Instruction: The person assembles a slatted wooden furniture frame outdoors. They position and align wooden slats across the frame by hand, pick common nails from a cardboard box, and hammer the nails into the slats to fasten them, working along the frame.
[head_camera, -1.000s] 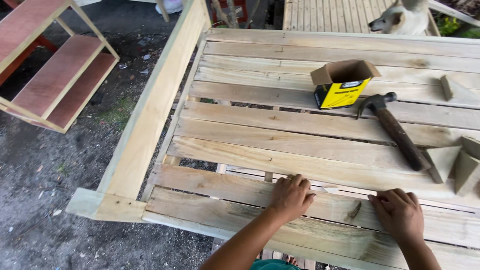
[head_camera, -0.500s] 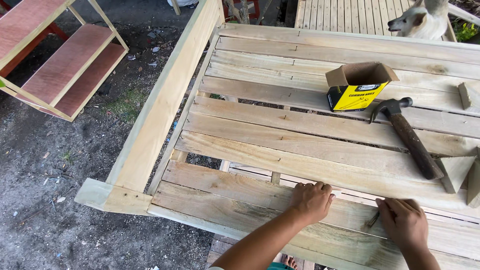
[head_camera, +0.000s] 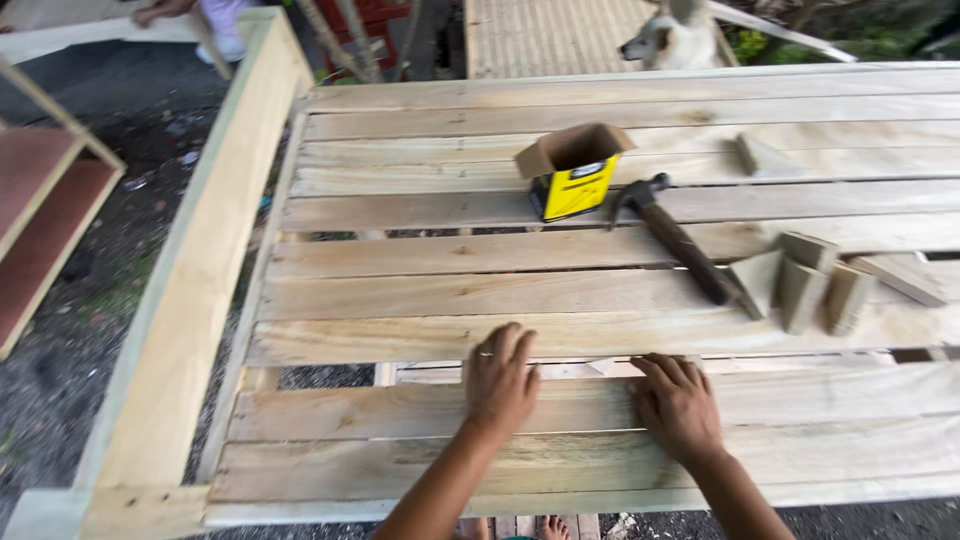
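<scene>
So the big slatted frame of pale planks fills most of my view. Both my hands are flat on the near plank, fingers spread, gripping nothing: left hand, right hand, a small wood sliver between them. Further up are a hammer, a yellow box and some wedges.

Both hands lie flat on the near slats of the wooden frame, the left hand at seven o'clock and the right hand at five. An open box sits at twelve with a hammer just beside it toward one. Small wood blocks cluster at three, and a dog stands beyond the far edge.
</scene>
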